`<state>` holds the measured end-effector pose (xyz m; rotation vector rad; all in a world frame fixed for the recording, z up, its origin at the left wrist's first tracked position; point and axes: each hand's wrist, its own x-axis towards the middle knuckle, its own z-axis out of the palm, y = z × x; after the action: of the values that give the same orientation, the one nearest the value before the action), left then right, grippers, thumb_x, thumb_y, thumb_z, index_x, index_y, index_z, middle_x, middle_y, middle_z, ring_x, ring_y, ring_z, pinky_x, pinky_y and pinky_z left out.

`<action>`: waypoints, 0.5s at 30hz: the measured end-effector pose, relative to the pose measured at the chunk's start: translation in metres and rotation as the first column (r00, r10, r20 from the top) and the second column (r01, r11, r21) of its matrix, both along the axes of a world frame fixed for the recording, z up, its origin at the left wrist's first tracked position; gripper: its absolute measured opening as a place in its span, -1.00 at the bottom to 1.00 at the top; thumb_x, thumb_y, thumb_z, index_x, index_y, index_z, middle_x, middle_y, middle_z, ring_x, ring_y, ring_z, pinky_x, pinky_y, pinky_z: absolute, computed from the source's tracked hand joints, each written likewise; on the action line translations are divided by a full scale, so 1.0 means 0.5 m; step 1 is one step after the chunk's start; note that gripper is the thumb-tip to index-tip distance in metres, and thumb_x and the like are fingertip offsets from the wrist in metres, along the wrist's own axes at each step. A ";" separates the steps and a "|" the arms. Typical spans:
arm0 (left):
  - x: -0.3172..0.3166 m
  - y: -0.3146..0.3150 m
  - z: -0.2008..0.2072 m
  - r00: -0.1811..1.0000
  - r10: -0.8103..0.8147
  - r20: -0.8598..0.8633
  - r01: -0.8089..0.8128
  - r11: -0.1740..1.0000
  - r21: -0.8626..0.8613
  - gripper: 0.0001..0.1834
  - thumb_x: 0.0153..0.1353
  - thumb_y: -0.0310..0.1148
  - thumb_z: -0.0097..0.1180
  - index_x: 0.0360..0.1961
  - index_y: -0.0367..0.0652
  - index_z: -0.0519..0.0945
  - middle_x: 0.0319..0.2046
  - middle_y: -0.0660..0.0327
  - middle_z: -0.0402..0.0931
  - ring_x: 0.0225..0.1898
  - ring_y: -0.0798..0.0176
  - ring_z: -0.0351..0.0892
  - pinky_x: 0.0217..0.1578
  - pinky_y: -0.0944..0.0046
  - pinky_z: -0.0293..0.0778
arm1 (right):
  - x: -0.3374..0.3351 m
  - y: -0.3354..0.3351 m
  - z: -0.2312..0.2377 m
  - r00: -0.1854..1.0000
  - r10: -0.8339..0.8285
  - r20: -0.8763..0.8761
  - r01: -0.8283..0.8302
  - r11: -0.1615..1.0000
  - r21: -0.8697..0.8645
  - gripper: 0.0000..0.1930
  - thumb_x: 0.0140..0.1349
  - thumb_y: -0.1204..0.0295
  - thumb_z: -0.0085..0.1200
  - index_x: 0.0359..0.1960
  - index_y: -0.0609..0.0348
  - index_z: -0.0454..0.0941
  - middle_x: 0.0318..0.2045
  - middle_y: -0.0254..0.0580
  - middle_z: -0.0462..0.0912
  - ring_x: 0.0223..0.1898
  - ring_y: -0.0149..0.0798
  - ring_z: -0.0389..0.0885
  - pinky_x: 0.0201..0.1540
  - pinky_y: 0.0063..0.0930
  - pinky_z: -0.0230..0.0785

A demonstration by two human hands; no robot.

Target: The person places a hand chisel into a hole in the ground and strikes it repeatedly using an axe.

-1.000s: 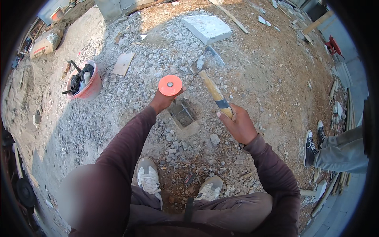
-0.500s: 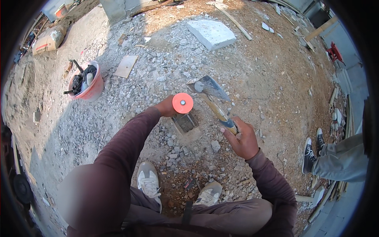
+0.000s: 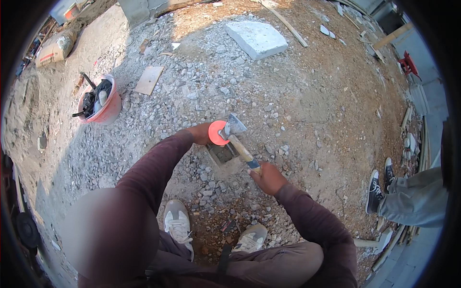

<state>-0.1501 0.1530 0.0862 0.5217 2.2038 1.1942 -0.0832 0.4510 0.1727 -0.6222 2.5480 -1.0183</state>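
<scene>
Near the middle, my left hand (image 3: pixel 199 133) is closed below a round orange hand guard (image 3: pixel 216 137) of what looks like a chisel. Its shaft is hidden under the guard. My right hand (image 3: pixel 270 178) is wrapped round the wooden handle of a hatchet (image 3: pixel 243 150), with dark wrapping by the grip. The hatchet's metal head lies over the guard's centre, where the chisel's end was visible; whether they touch I cannot tell. Just below the guard is a small square recess (image 3: pixel 221 154) in the ground, with a dark frame and grey material inside.
Around the recess lies loose gravel. A pink bucket (image 3: pixel 111 108) with tools and black plastic stands at the left, beside a flat tile (image 3: pixel 149 80). Farther off are a white slab (image 3: pixel 257 39) and a filled sack (image 3: pixel 55 48). Another person's legs (image 3: pixel 408 197) are at the right.
My right hand has swung the hatchet left and down, bringing its head from beyond the guard onto its middle. My left hand keeps its hold on the chisel.
</scene>
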 end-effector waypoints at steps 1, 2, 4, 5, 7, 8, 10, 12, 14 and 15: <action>0.007 -0.007 -0.012 0.995 0.092 -0.040 -0.093 0.996 -0.003 -0.50 0.14 -0.23 0.26 0.09 -0.12 0.48 0.06 0.10 0.49 0.09 0.14 0.45 0.13 0.19 0.34 | -0.011 -0.002 -0.007 0.970 0.028 0.241 -0.082 0.973 0.216 -0.67 0.24 0.25 0.09 -0.24 0.35 0.48 -0.45 0.19 0.60 -0.35 0.22 0.58 -0.27 -0.12 0.40; 0.013 -0.008 -0.024 0.980 0.183 -0.080 -0.184 0.983 0.000 -0.48 0.13 -0.22 0.27 0.11 -0.13 0.47 0.08 0.10 0.48 0.11 0.15 0.43 0.16 0.19 0.32 | -0.020 0.007 -0.008 0.972 0.021 0.236 -0.073 0.974 0.214 -0.67 0.24 0.25 0.09 -0.24 0.35 0.48 -0.45 0.19 0.60 -0.35 0.22 0.58 -0.27 -0.12 0.40; 0.037 -0.004 -0.061 0.912 0.352 -0.211 -0.319 0.931 0.176 -0.57 0.16 -0.24 0.24 0.01 -0.19 0.49 -0.04 0.16 0.52 0.00 0.21 0.48 0.06 0.20 0.38 | -0.026 0.012 0.019 0.976 0.035 0.214 -0.068 0.987 0.148 -0.63 0.26 0.18 0.06 -0.28 0.36 0.50 -0.47 0.16 0.59 -0.38 0.17 0.58 -0.27 -0.12 0.38; 0.043 -0.008 -0.083 0.807 0.587 -0.064 -0.558 0.793 0.243 -0.63 0.17 -0.25 0.24 -0.06 -0.19 0.49 -0.12 0.22 0.51 -0.08 0.25 0.49 0.00 0.21 0.40 | -0.027 0.006 0.025 0.975 0.042 0.218 -0.074 0.987 0.139 -0.63 0.26 0.18 0.06 -0.28 0.36 0.50 -0.47 0.16 0.59 -0.38 0.17 0.58 -0.27 -0.12 0.38; 0.051 0.004 -0.096 0.624 0.769 0.135 -0.758 0.555 0.341 -0.77 0.24 -0.25 0.19 -0.28 -0.16 0.45 -0.35 0.38 0.42 -0.30 0.41 0.44 -0.20 0.31 0.40 | -0.030 0.005 0.038 0.963 -0.020 0.270 0.004 0.998 0.059 -0.65 0.26 0.20 0.07 -0.29 0.34 0.50 -0.48 0.12 0.58 -0.41 0.11 0.58 -0.30 -0.16 0.37; 0.061 0.000 -0.101 0.626 0.768 0.134 -0.757 0.557 0.340 -0.77 0.24 -0.25 0.19 -0.28 -0.16 0.45 -0.35 0.38 0.42 -0.30 0.41 0.44 -0.20 0.31 0.40 | -0.026 0.001 0.047 0.963 -0.021 0.270 0.006 0.998 0.058 -0.65 0.26 0.20 0.07 -0.29 0.34 0.50 -0.48 0.12 0.58 -0.41 0.11 0.58 -0.30 -0.16 0.37; 0.062 0.013 -0.074 0.595 0.722 0.353 -0.800 0.489 0.349 -0.75 0.29 -0.18 0.14 -0.32 -0.13 0.44 -0.40 0.39 0.40 -0.36 0.47 0.41 -0.27 0.35 0.39 | -0.029 0.003 0.068 0.963 -0.023 0.267 0.020 1.000 0.014 -0.67 0.26 0.21 0.08 -0.29 0.31 0.51 -0.49 0.08 0.58 -0.43 0.04 0.57 -0.31 -0.18 0.37; 0.053 0.029 -0.020 0.619 0.714 0.328 -0.779 0.506 0.369 -0.75 0.31 -0.16 0.12 -0.36 -0.09 0.44 -0.45 0.39 0.38 -0.41 0.50 0.39 -0.36 0.39 0.35 | -0.034 0.007 0.089 0.970 -0.034 0.240 0.026 0.999 0.039 -0.69 0.26 0.23 0.09 -0.27 0.30 0.51 -0.48 0.07 0.59 -0.43 0.03 0.58 -0.31 -0.20 0.38; 0.030 0.009 0.003 0.762 0.637 0.117 -0.634 0.699 0.331 -0.76 0.28 -0.20 0.17 -0.40 -0.08 0.44 -0.45 0.40 0.39 -0.42 0.51 0.39 -0.36 0.38 0.38 | -0.025 -0.002 0.098 0.974 -0.027 0.225 0.016 0.999 0.052 -0.70 0.26 0.24 0.09 -0.25 0.29 0.51 -0.47 0.06 0.59 -0.42 0.02 0.58 -0.31 -0.21 0.38; 0.020 -0.004 -0.014 0.776 0.605 0.177 -0.628 0.715 0.307 -0.82 0.26 -0.25 0.19 -0.33 -0.12 0.53 -0.35 0.34 0.50 -0.31 0.40 0.49 -0.20 0.33 0.44 | -0.027 -0.009 0.100 0.978 -0.023 0.209 0.023 1.000 0.003 -0.71 0.25 0.26 0.10 -0.23 0.28 0.52 -0.47 0.06 0.59 -0.42 0.02 0.58 -0.30 -0.22 0.39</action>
<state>-0.1401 0.1513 0.0792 -0.1692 2.1766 1.9462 -0.0969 0.4464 0.2225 -0.4594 2.3764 -1.0324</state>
